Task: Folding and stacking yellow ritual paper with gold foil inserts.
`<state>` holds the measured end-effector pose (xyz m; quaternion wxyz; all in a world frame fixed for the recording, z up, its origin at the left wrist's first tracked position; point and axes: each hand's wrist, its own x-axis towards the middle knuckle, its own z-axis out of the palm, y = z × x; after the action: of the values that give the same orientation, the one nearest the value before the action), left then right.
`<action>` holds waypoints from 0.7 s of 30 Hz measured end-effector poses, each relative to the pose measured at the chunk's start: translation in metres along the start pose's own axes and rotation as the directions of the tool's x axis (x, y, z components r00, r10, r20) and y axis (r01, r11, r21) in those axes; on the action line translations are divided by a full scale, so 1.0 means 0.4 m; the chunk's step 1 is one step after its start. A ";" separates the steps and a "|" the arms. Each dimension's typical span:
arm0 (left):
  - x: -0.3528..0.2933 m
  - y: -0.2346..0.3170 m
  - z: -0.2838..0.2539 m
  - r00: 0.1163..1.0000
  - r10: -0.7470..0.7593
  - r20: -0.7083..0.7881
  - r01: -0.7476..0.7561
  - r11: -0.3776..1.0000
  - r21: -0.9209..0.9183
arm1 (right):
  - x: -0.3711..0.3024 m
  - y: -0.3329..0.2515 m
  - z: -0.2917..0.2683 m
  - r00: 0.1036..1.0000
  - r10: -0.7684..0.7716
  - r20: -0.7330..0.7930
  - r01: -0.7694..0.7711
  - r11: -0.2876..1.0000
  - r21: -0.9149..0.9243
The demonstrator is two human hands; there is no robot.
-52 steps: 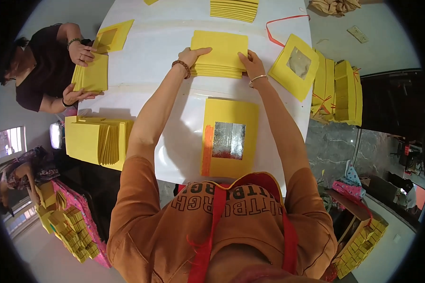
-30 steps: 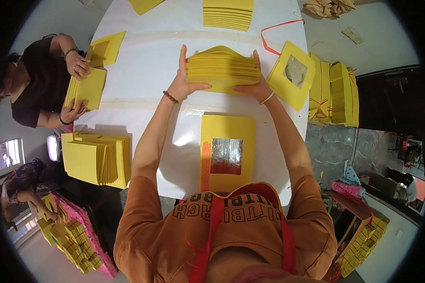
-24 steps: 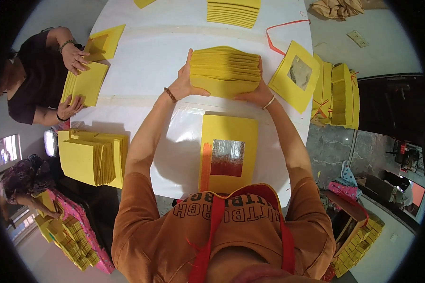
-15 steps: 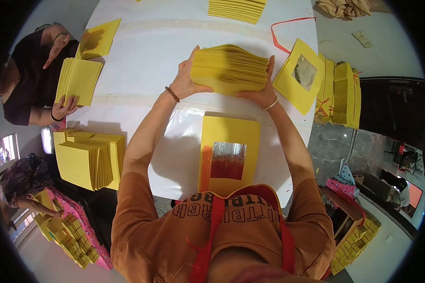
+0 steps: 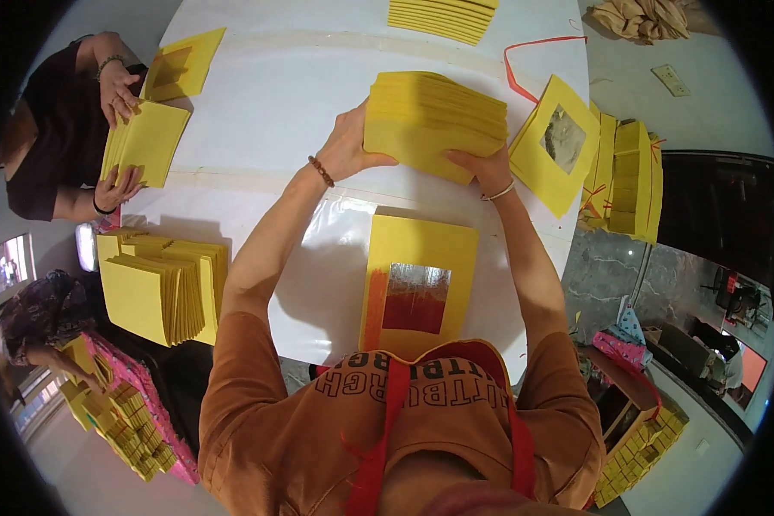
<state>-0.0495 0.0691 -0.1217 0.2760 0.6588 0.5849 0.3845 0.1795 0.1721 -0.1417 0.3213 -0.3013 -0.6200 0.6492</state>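
1. I see the thick stack of yellow sheets (image 5: 434, 120) up off the white table (image 5: 275, 103), tilted, held between both hands; 1.7 seconds ago it lay flat under them.
2. Left hand (image 5: 348, 146) clasps the stack's left edge, thumb along the lower edge, grip pinching the paper. A bead bracelet (image 5: 321, 171) sits on that wrist.
3. Right hand (image 5: 482, 168) presses the stack's lower right edge, fingers hidden beneath it, grip closed on the sheets. Half a second ago both hands sat in much the same hold.
4. Below the stack, near my chest, a single yellow sheet with a silver and red foil square (image 5: 417, 297) lies flat; it has kept its place throughout.
5. Right of the stack, another foil sheet (image 5: 555, 142) lies angled, just beside an orange string (image 5: 533, 52).
6. At far left, another person's hands (image 5: 120, 129) hold a folded yellow bundle (image 5: 146, 142); earlier that bundle was held lower.
7. A fanned yellow pile (image 5: 163, 288) stands off the table's left edge.
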 end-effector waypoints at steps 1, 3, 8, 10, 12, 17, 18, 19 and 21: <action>-0.003 0.022 -0.002 0.998 -0.036 -0.060 0.016 0.953 -0.303 | 0.000 -0.006 0.002 1.000 -0.004 -0.001 0.004 1.000 0.000; -0.021 0.023 0.012 0.986 -0.030 -0.166 -0.072 0.815 -0.575 | -0.001 -0.025 0.005 0.983 0.182 0.034 -0.180 0.901 0.394; 0.008 0.080 0.080 0.929 -0.214 -0.303 -0.214 0.358 -0.909 | -0.002 0.003 0.076 0.979 0.198 -0.042 -0.121 0.737 0.665; 0.024 0.116 0.079 0.942 -0.236 -0.240 -0.057 0.590 -0.805 | -0.003 0.009 0.079 0.979 0.196 -0.052 -0.110 0.729 0.676; 0.040 0.159 0.067 0.927 -0.288 -0.240 -0.013 0.615 -0.788 | -0.008 0.008 0.051 0.995 0.085 0.049 -0.097 0.782 0.616; 0.009 0.077 -0.006 0.976 -0.184 -0.119 0.105 0.870 -0.481 | 0.065 -0.112 -0.030 0.966 -0.131 0.221 0.039 0.925 0.378; 0.018 0.075 -0.008 0.974 -0.220 -0.053 0.164 0.849 -0.502 | 0.075 -0.125 -0.040 0.928 -0.178 0.328 0.131 0.978 0.160; 0.023 0.061 0.007 0.975 -0.216 -0.045 0.164 0.847 -0.505 | 0.071 -0.124 -0.033 0.931 -0.175 0.320 0.130 0.979 0.156; 0.031 0.034 0.043 0.987 -0.154 -0.040 0.114 0.860 -0.497 | 0.070 -0.112 -0.006 0.928 0.207 0.310 -0.211 0.977 -0.021</action>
<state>-0.0275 0.0806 -0.1179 0.4379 0.5088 0.5221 0.5261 0.1663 0.1967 -0.0969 0.1509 -0.2580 -0.6228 0.7230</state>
